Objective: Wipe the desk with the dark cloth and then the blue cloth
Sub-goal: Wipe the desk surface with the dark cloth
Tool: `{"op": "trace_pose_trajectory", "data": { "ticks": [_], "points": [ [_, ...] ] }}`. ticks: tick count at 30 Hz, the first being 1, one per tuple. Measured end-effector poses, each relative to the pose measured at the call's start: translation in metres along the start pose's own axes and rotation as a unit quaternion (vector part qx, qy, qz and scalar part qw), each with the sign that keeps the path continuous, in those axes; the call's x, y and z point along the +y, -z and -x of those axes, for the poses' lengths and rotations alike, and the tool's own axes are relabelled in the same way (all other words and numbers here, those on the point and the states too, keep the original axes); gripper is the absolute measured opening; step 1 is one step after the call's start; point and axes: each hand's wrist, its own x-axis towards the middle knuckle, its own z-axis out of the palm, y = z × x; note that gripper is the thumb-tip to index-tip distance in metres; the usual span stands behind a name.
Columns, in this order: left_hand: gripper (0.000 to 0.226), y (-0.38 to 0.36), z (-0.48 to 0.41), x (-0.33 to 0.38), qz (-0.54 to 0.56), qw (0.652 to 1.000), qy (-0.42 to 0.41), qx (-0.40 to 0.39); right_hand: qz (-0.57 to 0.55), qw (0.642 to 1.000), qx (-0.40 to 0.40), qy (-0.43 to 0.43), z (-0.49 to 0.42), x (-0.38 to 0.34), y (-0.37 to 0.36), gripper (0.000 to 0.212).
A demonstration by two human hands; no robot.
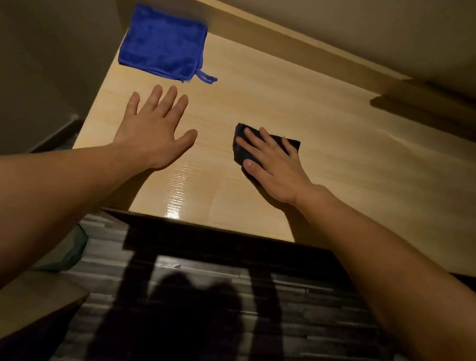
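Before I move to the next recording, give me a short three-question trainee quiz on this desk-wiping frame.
1. True or false: the right hand is pressed flat on the dark cloth.
2. Where does the blue cloth lie? A) under the left hand B) at the far left corner of the desk, untouched C) on the floor
3. Fill in: the left hand rests with fingers spread, holding ____.

Key: 1 true; 2 B; 3 nothing.
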Motion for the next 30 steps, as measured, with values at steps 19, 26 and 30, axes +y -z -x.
{"op": "trace_pose_trajectory", "data": {
  "ticks": [19,26,30],
  "points": [
    [0.069,0.012,0.016,0.054,0.067,0.997,-0.046,0.016,-0.213,0.974,0.005,-0.082,0.099,-0.109,-0.042,0.054],
    [0.082,-0.006,0.016,0.086,0.051,0.998,-0.007,-0.021,-0.532,0.808,0.035,-0.249,0.122,-0.100,-0.003,0.041],
    [0.086,-0.008,0.012,0.086,0.031,0.999,-0.004,-0.018,-0.638,0.716,0.120,-0.258,0.111,-0.058,0.039,0.033]
  ]
}}
